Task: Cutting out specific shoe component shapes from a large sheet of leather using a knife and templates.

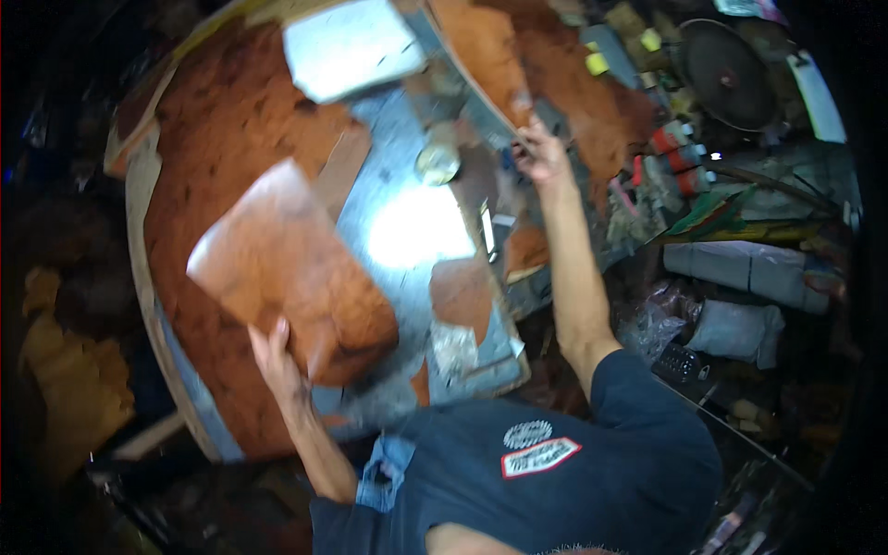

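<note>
My left hand (pixel 280 365) grips the lower left edge of a rectangular brown leather piece (pixel 296 268), the thumb over its face and the other fingers partly behind it. The piece is raised and tilted above the worktable, and its upper left corner shines pale in the light. Stretched out to the far right, my right hand (pixel 544 155) pinches the near end of a long orange-brown leather piece (pixel 486 55), which runs away toward the top of the view. Large brown hides (pixel 222 139) cover the table's left part.
A pale sheet (pixel 351 48) lies at the back of the blue-grey worktable (pixel 365 199). Near the middle stand a round jar (pixel 437 164) and smaller leather scraps (pixel 462 294). On the right are red-labelled bottles (pixel 680 157), a dark round disc (pixel 726 74) and a wrapped roll (pixel 745 273).
</note>
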Action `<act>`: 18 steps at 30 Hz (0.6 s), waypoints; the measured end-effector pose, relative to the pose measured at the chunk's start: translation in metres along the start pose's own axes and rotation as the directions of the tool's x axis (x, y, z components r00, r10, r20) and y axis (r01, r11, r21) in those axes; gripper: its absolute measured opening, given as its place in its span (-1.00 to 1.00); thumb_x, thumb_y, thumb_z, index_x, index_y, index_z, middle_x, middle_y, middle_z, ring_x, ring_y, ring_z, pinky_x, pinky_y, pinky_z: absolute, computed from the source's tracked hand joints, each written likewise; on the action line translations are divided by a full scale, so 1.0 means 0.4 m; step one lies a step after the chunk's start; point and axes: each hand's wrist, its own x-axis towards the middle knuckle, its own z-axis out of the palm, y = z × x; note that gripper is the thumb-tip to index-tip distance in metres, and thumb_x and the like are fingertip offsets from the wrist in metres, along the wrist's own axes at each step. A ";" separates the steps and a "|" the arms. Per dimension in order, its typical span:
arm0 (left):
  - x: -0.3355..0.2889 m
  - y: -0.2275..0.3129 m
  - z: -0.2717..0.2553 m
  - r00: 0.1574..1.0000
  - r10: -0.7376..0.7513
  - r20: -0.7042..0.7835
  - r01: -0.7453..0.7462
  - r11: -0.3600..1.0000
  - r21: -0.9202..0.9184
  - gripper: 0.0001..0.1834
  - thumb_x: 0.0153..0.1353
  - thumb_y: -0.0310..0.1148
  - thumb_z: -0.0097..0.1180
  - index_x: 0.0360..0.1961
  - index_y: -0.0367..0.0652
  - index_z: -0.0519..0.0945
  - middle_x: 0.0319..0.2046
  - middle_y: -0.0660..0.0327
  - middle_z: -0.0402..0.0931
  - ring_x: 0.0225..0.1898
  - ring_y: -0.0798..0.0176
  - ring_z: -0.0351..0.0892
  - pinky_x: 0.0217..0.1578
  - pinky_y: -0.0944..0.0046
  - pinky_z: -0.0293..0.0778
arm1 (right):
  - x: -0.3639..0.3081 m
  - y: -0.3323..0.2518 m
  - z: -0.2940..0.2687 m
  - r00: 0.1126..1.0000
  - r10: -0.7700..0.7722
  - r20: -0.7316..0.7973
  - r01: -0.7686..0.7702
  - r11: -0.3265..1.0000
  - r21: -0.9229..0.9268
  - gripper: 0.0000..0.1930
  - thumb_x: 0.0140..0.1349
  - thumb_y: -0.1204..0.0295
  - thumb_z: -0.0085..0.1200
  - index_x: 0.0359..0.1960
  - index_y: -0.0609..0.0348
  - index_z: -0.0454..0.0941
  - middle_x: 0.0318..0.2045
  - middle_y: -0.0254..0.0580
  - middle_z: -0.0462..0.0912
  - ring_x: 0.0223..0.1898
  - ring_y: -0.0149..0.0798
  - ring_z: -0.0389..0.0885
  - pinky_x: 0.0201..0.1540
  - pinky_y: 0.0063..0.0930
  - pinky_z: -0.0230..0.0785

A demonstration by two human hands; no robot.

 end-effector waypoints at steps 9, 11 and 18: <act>0.074 -0.056 -0.387 0.952 -0.285 0.114 0.230 0.908 0.349 -0.45 0.23 -0.48 0.01 0.27 -0.29 0.27 0.11 0.10 0.43 0.10 0.24 0.44 0.14 0.26 0.35 | -0.645 0.458 0.330 0.997 0.031 -0.077 -0.045 0.979 -0.198 -0.40 0.24 0.66 -0.11 0.35 0.30 0.08 0.26 -0.10 0.33 0.23 -0.27 0.36 0.28 -0.42 0.20; 0.101 -0.105 -0.420 0.956 -0.272 0.107 0.169 0.813 0.557 -0.49 0.24 -0.46 0.02 0.23 -0.28 0.32 0.12 0.14 0.43 0.11 0.24 0.40 0.18 0.27 0.27 | -0.688 0.552 0.311 0.986 0.159 -0.043 -0.164 0.928 -0.334 -0.40 0.26 0.70 -0.17 0.36 0.33 0.04 0.22 -0.05 0.35 0.17 -0.30 0.41 0.22 -0.46 0.26; 0.097 -0.134 -0.464 0.954 -0.266 0.136 0.199 0.905 0.377 -0.48 0.20 -0.49 0.00 0.22 -0.30 0.31 0.11 0.10 0.43 0.11 0.22 0.41 0.18 0.25 0.28 | -0.742 0.622 0.320 0.996 0.078 -0.039 -0.087 0.878 -0.471 -0.45 0.33 0.69 -0.25 0.36 0.30 0.03 0.14 -0.01 0.45 0.14 -0.27 0.44 0.19 -0.46 0.30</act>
